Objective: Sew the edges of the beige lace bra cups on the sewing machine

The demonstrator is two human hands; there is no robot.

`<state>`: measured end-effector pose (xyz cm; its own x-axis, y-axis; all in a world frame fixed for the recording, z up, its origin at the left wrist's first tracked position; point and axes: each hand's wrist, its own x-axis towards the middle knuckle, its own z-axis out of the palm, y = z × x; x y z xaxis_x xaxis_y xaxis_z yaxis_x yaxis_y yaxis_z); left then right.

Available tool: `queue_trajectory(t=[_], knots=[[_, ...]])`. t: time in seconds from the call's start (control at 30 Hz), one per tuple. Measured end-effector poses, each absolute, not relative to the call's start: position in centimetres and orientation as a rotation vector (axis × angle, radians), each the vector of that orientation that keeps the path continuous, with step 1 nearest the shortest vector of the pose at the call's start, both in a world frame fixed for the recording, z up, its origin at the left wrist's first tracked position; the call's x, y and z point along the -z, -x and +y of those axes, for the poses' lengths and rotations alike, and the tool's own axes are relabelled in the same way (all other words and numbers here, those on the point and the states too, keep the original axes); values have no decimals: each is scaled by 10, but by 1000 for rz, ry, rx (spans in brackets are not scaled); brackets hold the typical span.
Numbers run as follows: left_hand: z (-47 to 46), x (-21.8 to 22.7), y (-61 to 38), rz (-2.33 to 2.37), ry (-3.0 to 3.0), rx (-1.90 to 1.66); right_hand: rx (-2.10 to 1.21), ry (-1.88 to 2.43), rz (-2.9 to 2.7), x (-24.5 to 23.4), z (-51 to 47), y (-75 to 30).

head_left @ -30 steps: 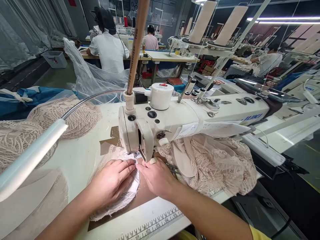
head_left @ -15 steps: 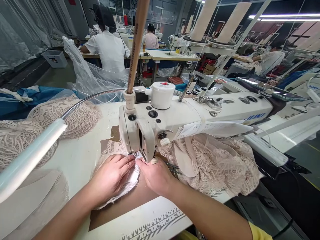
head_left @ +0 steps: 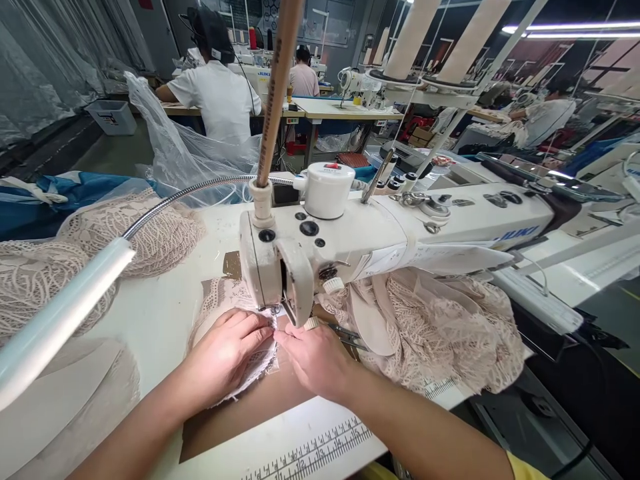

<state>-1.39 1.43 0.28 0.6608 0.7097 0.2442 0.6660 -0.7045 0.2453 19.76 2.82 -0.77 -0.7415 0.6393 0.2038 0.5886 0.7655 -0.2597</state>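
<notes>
A sewing machine point(head_left: 280, 260) stands in front of me, its needle area just beyond my fingertips. Beneath my left hand point(head_left: 230, 350) lies a beige and white lace piece point(head_left: 260, 367), its fingers bent and pressed together at the edge. My right hand point(head_left: 317, 357) pinches the same edge from the other side, thumb and forefinger close to the left fingertips. The lower fingers of both hands are partly hidden. Behind the right hand, metal scissors point(head_left: 347, 333) show in part.
Heaped lace point(head_left: 450, 327) lies right, under the machine arm. Lace cup stacks point(head_left: 145, 233) and pale pieces point(head_left: 65, 407) fill the left. A tube lamp point(head_left: 65, 320) crosses the left side. A printed ruler point(head_left: 310, 460) runs along the front edge. Co-workers sit beyond.
Both hands have drawn slightly towards me, away from the needle area. The fingertips have come closer together, and the lace's white edge has turned under them.
</notes>
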Motion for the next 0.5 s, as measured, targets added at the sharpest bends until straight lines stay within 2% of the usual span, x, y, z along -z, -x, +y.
queue_trajectory(t=[0.5], knots=[[12,2,15,1183,-2727,-503,-167,1166,-2681,6,31,-187]])
